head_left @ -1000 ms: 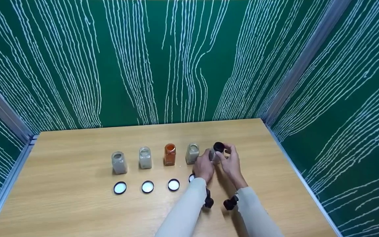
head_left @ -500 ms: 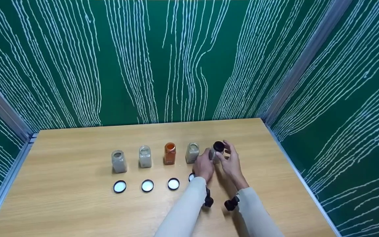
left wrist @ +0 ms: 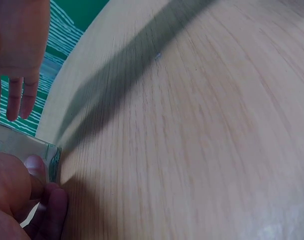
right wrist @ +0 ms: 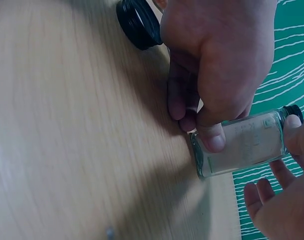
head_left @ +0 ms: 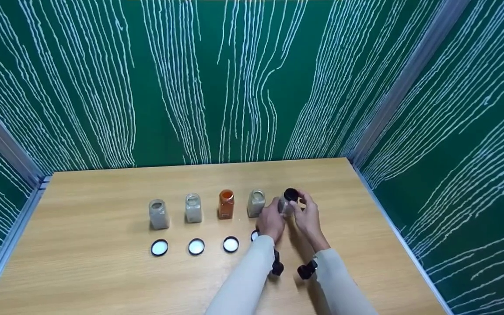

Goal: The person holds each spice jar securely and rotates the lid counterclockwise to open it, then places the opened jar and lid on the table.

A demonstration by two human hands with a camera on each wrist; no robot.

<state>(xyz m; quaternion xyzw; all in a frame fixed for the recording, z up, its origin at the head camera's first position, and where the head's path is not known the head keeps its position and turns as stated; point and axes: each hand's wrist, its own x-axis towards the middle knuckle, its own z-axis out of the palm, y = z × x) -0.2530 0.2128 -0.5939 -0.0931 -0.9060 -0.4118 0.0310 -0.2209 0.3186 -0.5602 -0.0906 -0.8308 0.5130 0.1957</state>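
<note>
**Both hands on the last capped jar**

Green walls streaked with pale lines close in a light wooden table (head_left: 103, 280) on three sides. Take the orange jar (head_left: 225, 204) as the marker: it stands open in the middle of a row, with two open jars of pale powder (head_left: 159, 214) (head_left: 193, 208) to its left and another pale one (head_left: 256, 203) just to its right. In front of the row lie loose lids (head_left: 196, 247), white side up, one before each open jar (the fourth is half hidden behind the left wrist).

Furthest right of the orange jar stands the jar in hand (head_left: 285, 204), the only one with its black cap (head_left: 291, 194) on. The left hand (head_left: 271, 221) grips its glass body, thumb pressed on the side wall as the right wrist view shows (right wrist: 211, 135), fingers curled round near the base. The right hand (head_left: 307, 214) pinches the cap between thumb and fingertips.

Compared with half a second and a second ago, the jar has not shifted and the cap sits in the same spot; only the right fingers have closed in more snugly over it. By my reading the grip has tightened on the cap, which is not yet off.
</note>
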